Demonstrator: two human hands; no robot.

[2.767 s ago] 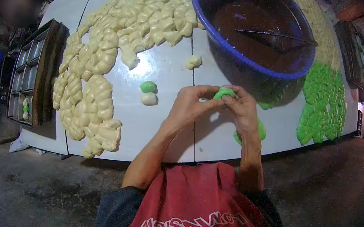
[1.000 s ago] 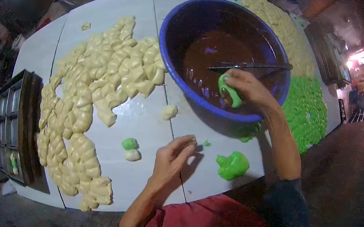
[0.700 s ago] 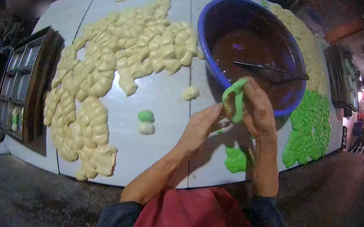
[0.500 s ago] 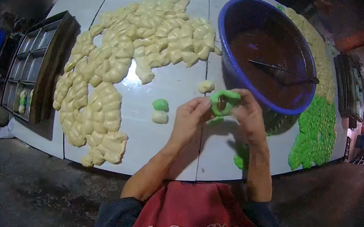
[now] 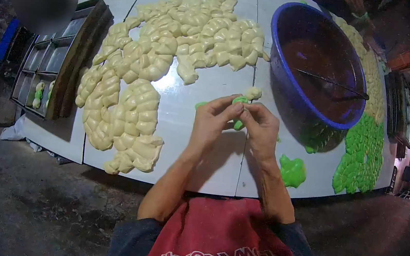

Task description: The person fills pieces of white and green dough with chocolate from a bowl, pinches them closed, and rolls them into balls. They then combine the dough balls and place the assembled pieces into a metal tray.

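Green dough piece, cream dough pieces, blue basin.

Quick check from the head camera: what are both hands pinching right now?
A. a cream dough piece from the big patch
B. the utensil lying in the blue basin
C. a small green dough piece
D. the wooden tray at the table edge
C: the left hand and right hand meet over the table, fingertips closed on a small green dough piece.
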